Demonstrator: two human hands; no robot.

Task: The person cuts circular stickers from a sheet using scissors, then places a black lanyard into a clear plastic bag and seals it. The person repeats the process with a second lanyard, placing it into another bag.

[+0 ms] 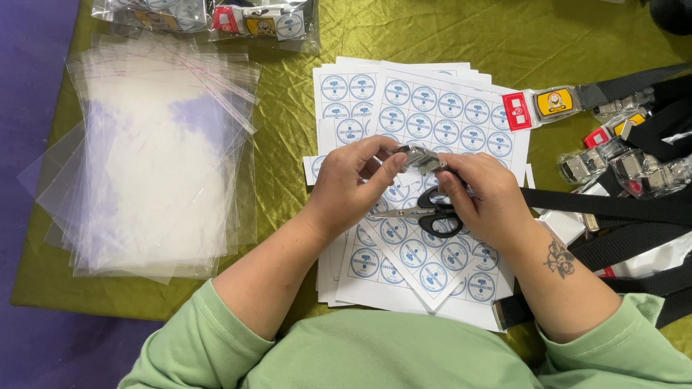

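A small silver metal buckle (418, 158) is pinched between the fingertips of the left hand (352, 183) and right hand (484, 198), both closed on it | held above white sheets of round blue stickers (441, 113), seemingly for close handling | black-handled scissors (431, 215) lie beneath, within reach | clear plastic bags (155, 157) are stacked well apart at left.
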